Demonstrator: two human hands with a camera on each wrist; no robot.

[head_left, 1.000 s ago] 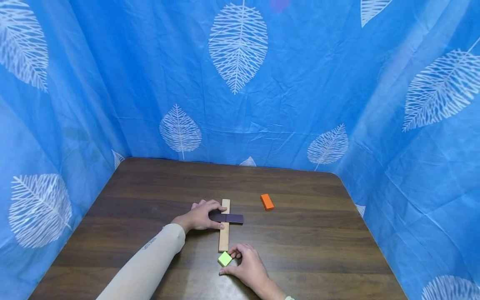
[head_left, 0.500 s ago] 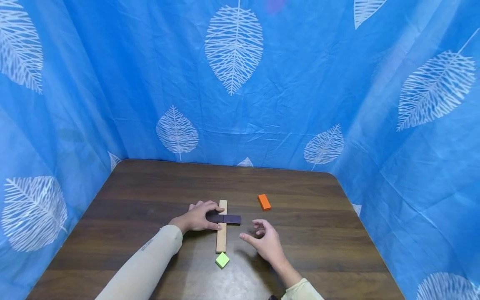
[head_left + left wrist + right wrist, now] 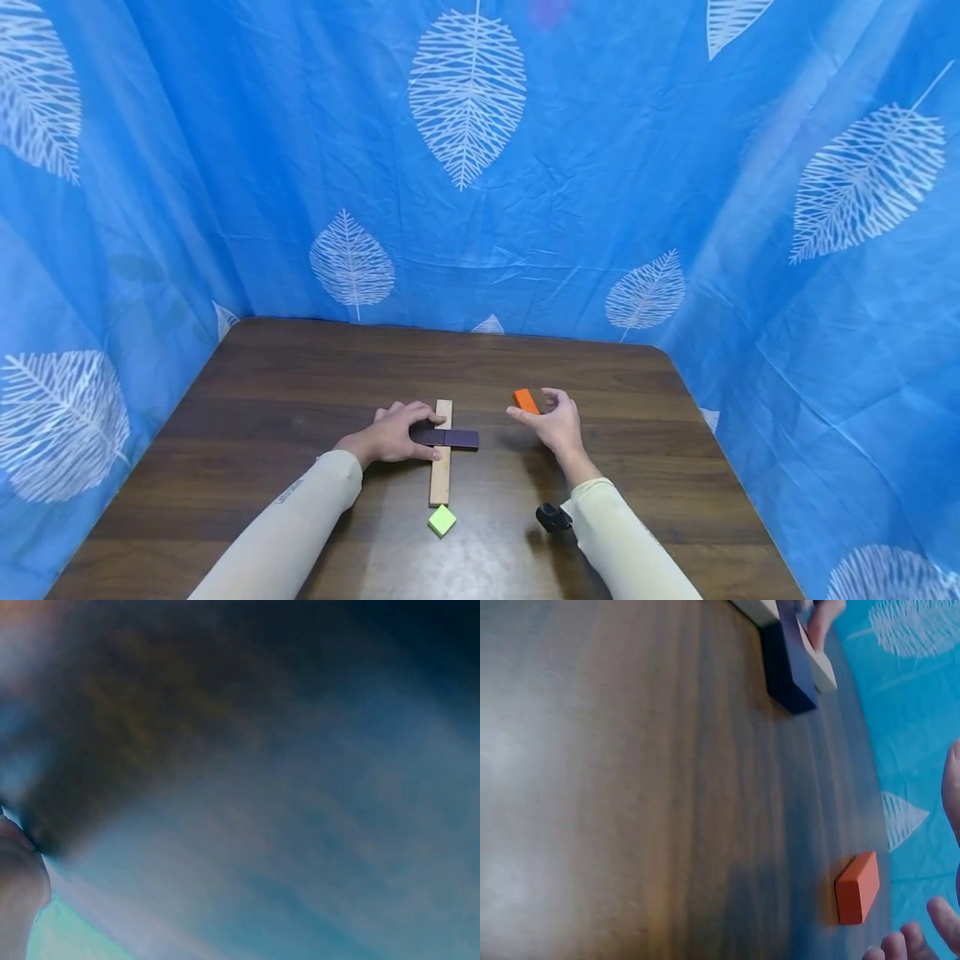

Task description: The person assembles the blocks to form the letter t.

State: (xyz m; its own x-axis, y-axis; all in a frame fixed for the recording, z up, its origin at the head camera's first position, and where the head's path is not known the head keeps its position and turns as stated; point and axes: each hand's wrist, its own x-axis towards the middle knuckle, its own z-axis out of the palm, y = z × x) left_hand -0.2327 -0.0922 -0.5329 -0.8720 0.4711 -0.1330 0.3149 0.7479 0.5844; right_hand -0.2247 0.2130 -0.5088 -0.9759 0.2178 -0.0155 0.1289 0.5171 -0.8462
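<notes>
In the head view, my left hand (image 3: 395, 434) reaches over the left of two dark purple blocks (image 3: 461, 440), thumb and fingers curled around it. Pale wooden pieces (image 3: 440, 479) extend from these blocks toward the near and far sides, making a cross. Whether the wood runs beneath the purple is unclear. A lime-green block (image 3: 442, 521), turned like a diamond, lies at the near wooden end. My right hand (image 3: 557, 421) is spread beside an orange block (image 3: 526, 402); the right wrist view shows its fingers apart from that orange block (image 3: 857, 889). The left wrist view is a blur.
The brown wood-grain table (image 3: 637, 467) has rounded far corners. Blue curtains (image 3: 570, 208) with white leaf prints surround its back and sides. A small black device (image 3: 553, 517) sits at the right wrist.
My right hand has let go of the lime-green block and moved away and to the right, up to the orange block. The left hand stays at the dark purple blocks.
</notes>
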